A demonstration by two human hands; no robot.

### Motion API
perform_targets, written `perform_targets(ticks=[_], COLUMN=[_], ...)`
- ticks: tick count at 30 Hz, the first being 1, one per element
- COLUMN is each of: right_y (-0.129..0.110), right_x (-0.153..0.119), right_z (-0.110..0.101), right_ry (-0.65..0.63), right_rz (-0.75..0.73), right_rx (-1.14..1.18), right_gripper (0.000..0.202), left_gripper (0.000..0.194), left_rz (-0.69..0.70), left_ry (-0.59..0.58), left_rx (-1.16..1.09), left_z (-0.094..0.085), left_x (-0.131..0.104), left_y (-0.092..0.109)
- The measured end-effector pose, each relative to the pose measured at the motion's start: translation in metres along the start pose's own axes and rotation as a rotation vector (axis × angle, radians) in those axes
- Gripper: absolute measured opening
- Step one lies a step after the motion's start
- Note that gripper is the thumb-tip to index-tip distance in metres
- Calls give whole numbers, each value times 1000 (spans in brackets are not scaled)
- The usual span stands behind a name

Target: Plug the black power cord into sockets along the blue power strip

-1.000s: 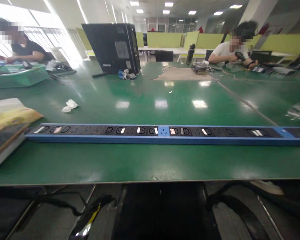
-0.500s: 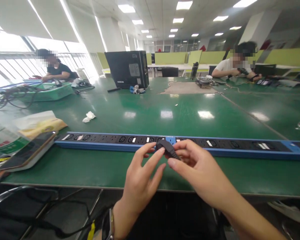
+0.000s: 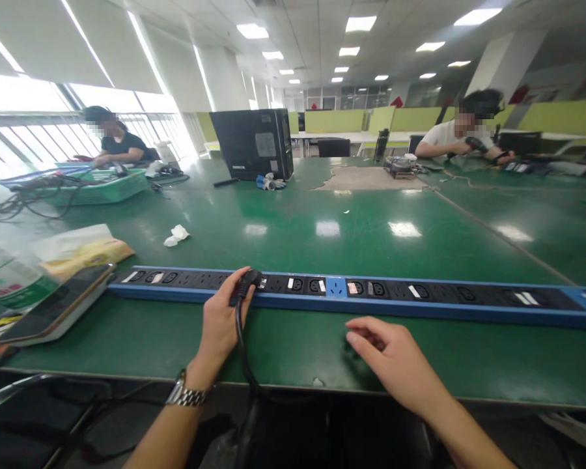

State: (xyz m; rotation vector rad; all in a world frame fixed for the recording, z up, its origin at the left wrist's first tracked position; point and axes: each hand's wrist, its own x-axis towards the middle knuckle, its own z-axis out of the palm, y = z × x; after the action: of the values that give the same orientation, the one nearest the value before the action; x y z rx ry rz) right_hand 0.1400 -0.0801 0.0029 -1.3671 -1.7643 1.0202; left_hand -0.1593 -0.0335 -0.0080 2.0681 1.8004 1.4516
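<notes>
The left hand (image 3: 221, 329) had its fingers closed around a black plug (image 3: 252, 279) at the left-middle of the power strip (image 3: 293, 301), apparently to steady it; whether it was seated was unclear. The strip lay sockets-up across the near counter (image 3: 283, 228), presumably for easy reach. The right hand (image 3: 395, 358) hung empty, fingers loosely parted.

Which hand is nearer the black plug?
Left. The left hand grips the black plug at the power strip; the right hand is apart from it, off to the right and nearer the wearer.
</notes>
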Motion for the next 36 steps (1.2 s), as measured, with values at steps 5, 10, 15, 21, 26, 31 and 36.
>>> perform_targets(ticks=[5,10,15,21,26,31,36], right_y=[44,46,41,36,34,35,37], right_x=[-10,-18,-18,-18,-17,-17,-19], right_z=[-7,-4,-2,0,4,5,4], right_ry=[147,180,203,231,255,278,272], right_rz=[22,-26,-102,-142,-169,-190,-171], right_rx=[59,23,-80,-154,-193,-212,-182], right_gripper=[35,35,33,30,28,27,27], left_gripper=[36,33,40,30,34,30,27], left_rz=[198,296,352,287,96,260,302], left_ry=[-235,-379,-466,-400,-80,-226,-360], left_rx=[26,95,156,35,-139,-132,-111], left_z=[3,-5,-6,4,11,43,79], left_x=[17,36,42,34,25,25,31], left_y=[1,0,0,-4,7,48,74])
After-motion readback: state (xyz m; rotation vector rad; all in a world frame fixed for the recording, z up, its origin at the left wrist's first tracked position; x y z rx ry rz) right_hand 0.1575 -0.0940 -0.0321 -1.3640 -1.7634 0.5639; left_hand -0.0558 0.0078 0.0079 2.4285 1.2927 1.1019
